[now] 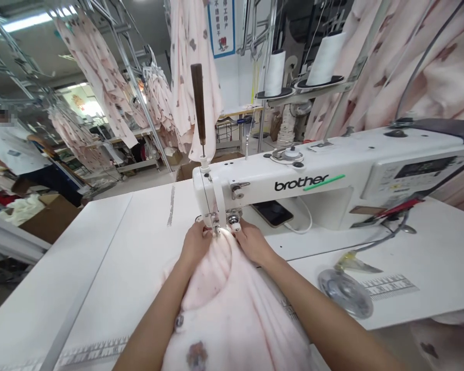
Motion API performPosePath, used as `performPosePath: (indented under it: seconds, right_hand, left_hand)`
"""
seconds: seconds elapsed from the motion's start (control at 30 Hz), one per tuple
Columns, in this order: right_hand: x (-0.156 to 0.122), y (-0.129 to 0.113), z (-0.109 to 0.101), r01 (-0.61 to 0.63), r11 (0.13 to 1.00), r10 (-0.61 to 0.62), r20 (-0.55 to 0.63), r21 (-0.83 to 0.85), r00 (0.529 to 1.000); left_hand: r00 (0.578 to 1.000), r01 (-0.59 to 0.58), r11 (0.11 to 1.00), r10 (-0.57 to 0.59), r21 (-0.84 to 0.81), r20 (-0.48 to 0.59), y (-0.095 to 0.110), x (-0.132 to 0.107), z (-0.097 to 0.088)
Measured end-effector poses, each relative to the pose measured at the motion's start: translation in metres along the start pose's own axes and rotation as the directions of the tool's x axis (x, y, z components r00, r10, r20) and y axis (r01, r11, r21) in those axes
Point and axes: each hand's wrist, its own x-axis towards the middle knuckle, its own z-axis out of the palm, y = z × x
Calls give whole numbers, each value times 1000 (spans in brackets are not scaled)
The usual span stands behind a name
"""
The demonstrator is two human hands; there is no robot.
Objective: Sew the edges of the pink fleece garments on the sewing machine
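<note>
A pale pink fleece garment (220,330) with a brown bear print drapes from the sewing machine (255,175) down over the table's front edge. Its upper end lies under the lit needle area. My left hand (196,241) is closed on the fabric just left of the presser foot, fingertips partly behind the machine head. On the other side, my right hand (253,241) rests against the same cloth, its fingers curled in behind the needle area and mostly hidden. A dark wooden-handled awl (198,103) stands upright on top of the machine head.
A phone (272,212) with a white cable lies under the machine arm. To the right are a clear round container (346,293) and thread snips (358,263). Thread cones (275,74) stand behind; pink garments (193,67) hang around. A person (19,149) is at far left.
</note>
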Motion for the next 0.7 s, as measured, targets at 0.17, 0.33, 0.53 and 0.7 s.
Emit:
performPosePath:
  seconds: [0.17, 0.33, 0.53, 0.7]
  right_hand:
    - [4, -1, 3, -35, 998, 34, 18, 57, 999]
    - [3, -3, 1, -57, 995, 55, 26, 76, 998]
    - [2, -6, 0, -62, 995, 60, 27, 82, 998]
    - [2, -3, -3, -20, 992, 14, 47, 127, 999]
  left_hand:
    - [1000, 1, 1000, -1, -14, 8, 0, -1, 0]
    - [1000, 18, 1000, -18, -17, 9, -1, -2, 0]
    - [1000, 26, 999, -26, -24, 13, 0, -3, -1]
    - [1000, 13, 1000, -12, -28, 26, -1, -3, -1]
